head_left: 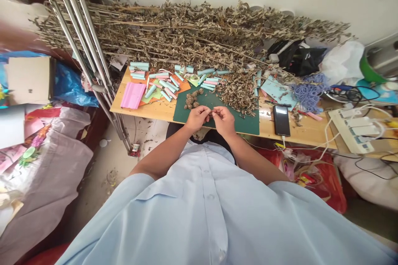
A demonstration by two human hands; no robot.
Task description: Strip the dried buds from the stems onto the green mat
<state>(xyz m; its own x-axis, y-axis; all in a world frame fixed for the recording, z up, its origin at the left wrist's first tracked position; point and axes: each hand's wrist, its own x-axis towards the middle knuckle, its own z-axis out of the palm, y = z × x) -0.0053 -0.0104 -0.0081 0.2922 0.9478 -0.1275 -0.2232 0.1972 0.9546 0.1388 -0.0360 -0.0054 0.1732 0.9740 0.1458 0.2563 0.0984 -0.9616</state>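
My left hand [198, 118] and my right hand [223, 120] meet at the front edge of a green cutting mat [181, 118]. Fingers of both hands are pinched together around a small brownish bit, perhaps dried leaf, too small to make out. Just beyond my left hand sit several brown crumpled balls [192, 98] of what looks like dried leaf. A heap of dried leaves [241, 93] covers the mat's right side, past my right hand. Rolled blue and pink paper tubes [168, 87] lie at the back left of the mat.
Long bundles of dried stalks [186, 29] lie along the wall. Pink paper [132, 95] rests at the table's left. To the right are a phone [281, 121] on a cable, purple yarn [307, 93] and a power strip [351, 130]. Metal crutches [90, 37] lean at the left.
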